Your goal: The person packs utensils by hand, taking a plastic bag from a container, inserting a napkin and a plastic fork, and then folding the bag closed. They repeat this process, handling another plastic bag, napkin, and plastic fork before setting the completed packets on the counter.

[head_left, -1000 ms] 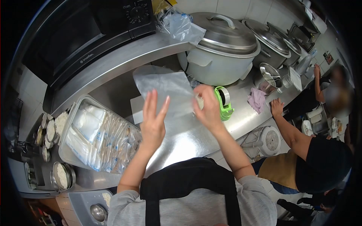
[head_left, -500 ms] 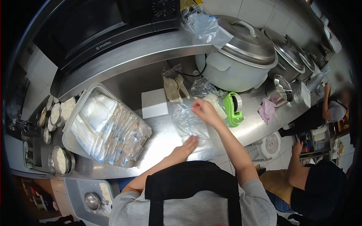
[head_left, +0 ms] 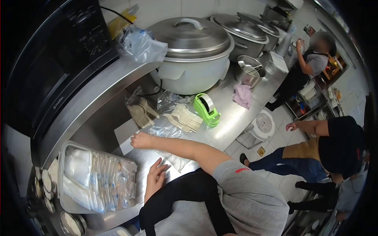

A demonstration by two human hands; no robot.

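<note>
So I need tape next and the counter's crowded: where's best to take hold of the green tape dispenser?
Take the green tape dispenser by its two flat sides, coming from above. It stands upright and narrow, with plastic forks close on one side.

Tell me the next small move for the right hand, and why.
Probably lift one white square sheet from the counter. The right hand is reaching across and resting on its edge, while the left hand lies flat on the clear plastic bag in front of the body.
</note>
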